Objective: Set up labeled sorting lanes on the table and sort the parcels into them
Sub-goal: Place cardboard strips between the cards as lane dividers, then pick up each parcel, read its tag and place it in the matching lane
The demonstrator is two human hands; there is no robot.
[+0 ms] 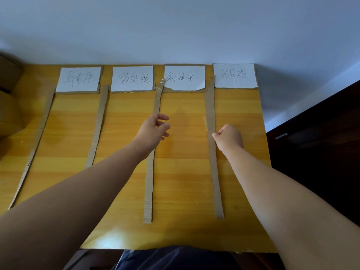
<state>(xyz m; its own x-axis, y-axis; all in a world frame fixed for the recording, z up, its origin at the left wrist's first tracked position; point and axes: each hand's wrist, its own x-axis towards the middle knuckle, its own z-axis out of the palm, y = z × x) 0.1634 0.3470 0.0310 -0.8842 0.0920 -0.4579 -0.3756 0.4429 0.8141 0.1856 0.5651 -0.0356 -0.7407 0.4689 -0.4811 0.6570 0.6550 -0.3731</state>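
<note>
With four labels (132, 78) along the table's (185, 172) far edge and no parcels in view, the left hand (153, 129) hovers loosely open over one cardboard strip (150, 182) while the closed right hand (228, 138) seemingly pinches the rightmost strip (213, 162), probably straightening lanes.

Four white paper labels stand in a row along the far edge of the one yellow wooden table (185, 191): the first label (78, 79), the second label (132, 78), the third label (184, 77) and the fourth label (234, 75). Each sits on its own cardboard backing, four in all. Four cardboard strips run toward the near edge: the outer strip (33, 151), the second strip (97, 129), the third strip (149, 182) and the fourth strip (214, 168). Two bare hands reach in, the left hand (153, 131) and the right hand (229, 139).
</note>
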